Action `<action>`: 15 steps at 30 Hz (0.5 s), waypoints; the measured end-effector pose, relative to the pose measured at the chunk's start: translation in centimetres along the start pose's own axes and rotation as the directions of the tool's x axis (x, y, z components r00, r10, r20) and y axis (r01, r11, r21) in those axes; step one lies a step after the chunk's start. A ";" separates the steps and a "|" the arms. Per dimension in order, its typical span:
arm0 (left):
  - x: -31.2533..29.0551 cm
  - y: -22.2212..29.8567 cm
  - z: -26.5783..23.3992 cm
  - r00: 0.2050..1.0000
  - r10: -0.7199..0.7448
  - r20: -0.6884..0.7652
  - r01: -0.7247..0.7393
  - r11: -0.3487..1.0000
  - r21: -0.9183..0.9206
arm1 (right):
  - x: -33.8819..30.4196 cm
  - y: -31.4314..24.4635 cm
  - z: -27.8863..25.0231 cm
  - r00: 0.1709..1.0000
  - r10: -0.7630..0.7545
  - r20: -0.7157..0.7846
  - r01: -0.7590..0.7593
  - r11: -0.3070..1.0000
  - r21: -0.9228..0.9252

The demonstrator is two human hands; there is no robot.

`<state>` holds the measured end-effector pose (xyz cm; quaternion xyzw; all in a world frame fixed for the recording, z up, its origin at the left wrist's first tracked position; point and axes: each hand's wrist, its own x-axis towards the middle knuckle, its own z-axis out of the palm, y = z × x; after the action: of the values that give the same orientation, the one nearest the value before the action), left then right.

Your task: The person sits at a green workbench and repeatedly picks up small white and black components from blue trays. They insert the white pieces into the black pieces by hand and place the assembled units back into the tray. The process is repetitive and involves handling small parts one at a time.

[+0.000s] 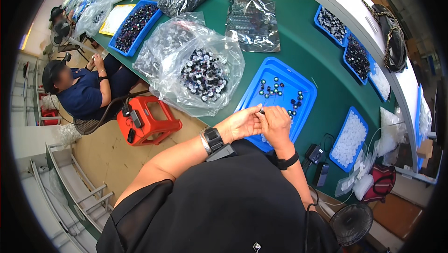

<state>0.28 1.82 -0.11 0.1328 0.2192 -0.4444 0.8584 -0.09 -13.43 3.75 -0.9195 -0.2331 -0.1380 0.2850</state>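
Observation:
My left hand [241, 123] and my right hand [277, 126] meet over the near edge of a blue tray [298, 76]. Between their fingertips is a small dark piece [262, 112], too small to make out fully. The left thumb and forefinger pinch it, and the right fingers curl closed against it. Inside the tray lie several small dark round pieces [273, 88] with shiny greenish tops. More of them lie to the right, beside my right hand, partly hidden by it. An open clear plastic bag [235, 59] of similar black pieces with clear tops [205, 73] stands left of the tray.
A flat dark plastic packet [252, 24] lies beyond the tray on the green table [298, 34]. At right stand a blue tray of white pieces [347, 138] and black adapters [315, 153]. A red stool [154, 117] and a seated person [84, 87] are at left.

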 end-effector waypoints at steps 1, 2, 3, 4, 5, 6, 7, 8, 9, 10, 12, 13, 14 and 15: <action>-0.2 0.1 0.3 1.000 0.010 -0.005 -0.010 1.000 0.011 | -0.1 0.1 0.2 0.999 -0.025 -0.021 0.025 1.000 -0.012; -0.4 0.1 0.6 1.000 0.020 -0.011 -0.020 1.000 0.022 | -0.2 0.2 0.4 0.999 0.008 -0.035 -0.006 0.999 0.046; -0.6 0.2 1.0 0.999 0.030 -0.016 -0.029 0.999 0.032 | -0.3 0.3 0.8 0.998 0.041 -0.047 -0.036 0.994 0.104; -0.8 0.2 1.2 0.999 0.030 -0.020 -0.029 0.999 0.033 | -0.2 0.2 0.9 0.996 0.072 -0.055 -0.063 0.985 0.162; -1.0 0.3 1.5 0.999 0.030 -0.024 -0.029 0.999 0.033 | -0.2 0.0 0.8 0.995 0.098 -0.035 -0.090 0.976 0.199; -1.1 0.4 1.6 0.999 0.030 -0.029 -0.029 0.999 0.033 | -0.1 -0.4 0.7 0.992 0.124 -0.013 -0.117 0.965 0.235; -1.2 0.4 1.5 0.999 0.031 -0.043 -0.029 0.999 0.036 | 0.0 -0.7 0.7 0.989 0.147 0.008 -0.143 0.952 0.271; -1.1 0.2 1.2 0.998 0.032 -0.057 -0.029 0.999 0.039 | -0.1 -0.5 0.9 0.991 0.133 0.009 -0.131 0.964 0.232; -0.9 0.0 0.9 0.997 0.032 -0.071 -0.030 0.999 0.042 | -0.4 -0.2 1.3 0.993 0.119 0.011 -0.119 0.974 0.192; -0.6 0.0 0.6 0.997 0.038 -0.066 -0.035 0.998 0.044 | -0.3 0.0 1.4 0.995 0.103 0.011 -0.103 0.983 0.155; -0.5 -0.3 0.0 0.993 0.044 -0.105 -0.037 0.997 0.061 | -0.3 0.1 1.3 0.997 0.057 0.047 -0.062 0.993 0.101; -0.5 -0.5 0.0 0.991 0.042 -0.125 -0.034 0.997 0.069 | -0.5 0.0 1.2 0.997 0.039 0.066 -0.044 0.996 0.072; -0.6 -0.4 -0.2 0.992 0.043 -0.117 -0.036 0.997 0.064 | -0.7 0.2 1.3 0.996 0.040 0.083 -0.045 0.997 0.056; -0.6 -0.3 -0.5 0.989 0.060 -0.136 -0.050 0.996 0.079 | -0.7 0.2 1.8 0.996 0.052 0.075 -0.059 0.994 0.095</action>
<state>-0.45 2.28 -0.25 0.2015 0.2576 -0.4181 0.8475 -0.38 -12.73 1.92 -0.9150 -0.2241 -0.0851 0.3244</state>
